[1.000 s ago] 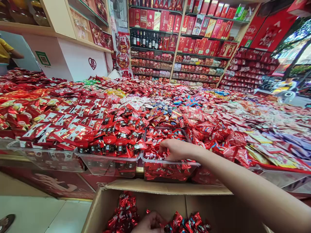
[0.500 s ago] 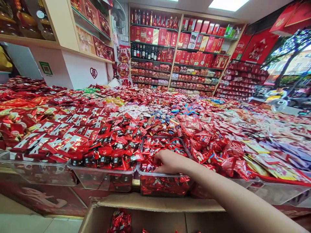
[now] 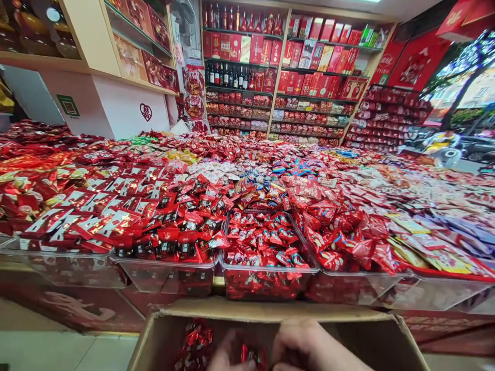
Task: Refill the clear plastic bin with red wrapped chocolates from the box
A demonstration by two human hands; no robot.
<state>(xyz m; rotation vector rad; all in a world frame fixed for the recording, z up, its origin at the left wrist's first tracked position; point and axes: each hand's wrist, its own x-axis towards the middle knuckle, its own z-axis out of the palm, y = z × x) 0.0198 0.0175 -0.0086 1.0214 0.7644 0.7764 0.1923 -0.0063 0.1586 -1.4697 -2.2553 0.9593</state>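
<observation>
Both my hands are down inside an open cardboard box (image 3: 270, 313) at the bottom edge of the view. My left hand (image 3: 228, 355) and my right hand (image 3: 305, 346) lie on a heap of red wrapped candies (image 3: 195, 340) in the box, and a red candy shows between them. Their fingers are blurred and cut off by the frame. Just beyond the box stands a clear plastic bin (image 3: 266, 270) filled with the same small red candies (image 3: 263, 237).
A wide display of red wrapped sweets (image 3: 162, 206) in clear bins (image 3: 166, 270) spreads across the counter. Shelves of red gift boxes and bottles (image 3: 278, 62) line the back wall. A white counter (image 3: 116, 103) stands at the left, and a shop opening to the street at the right.
My right hand has left the clear bin and come back down into the cardboard box beside my left hand. The bin's candies are now uncovered.
</observation>
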